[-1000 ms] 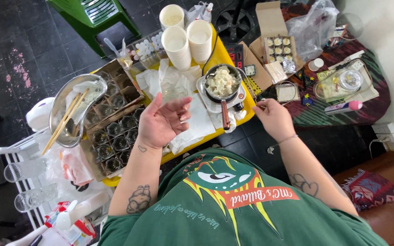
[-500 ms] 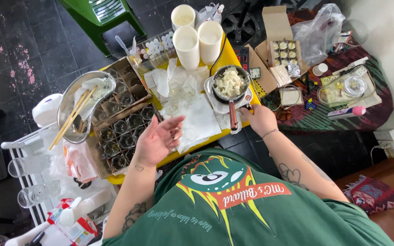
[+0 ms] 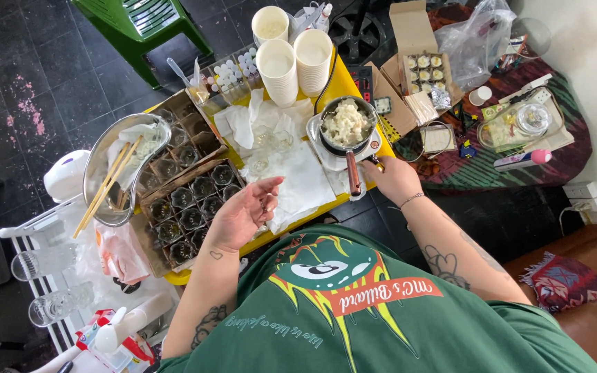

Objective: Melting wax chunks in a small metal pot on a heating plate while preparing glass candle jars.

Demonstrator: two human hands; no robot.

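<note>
I see open white paper [image 3: 298,181] left of the pan [image 3: 346,124]; cup stacks [image 3: 295,61] crowd behind it, jar trays [image 3: 191,200] block farther left.

Green plastic chair [image 3: 148,24], 3 cup stacks [image 3: 279,69]

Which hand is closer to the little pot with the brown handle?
The right hand. It sits right beside the end of the pot's brown handle. The left hand is farther away, open over the white paper near the box of small jars.
</note>
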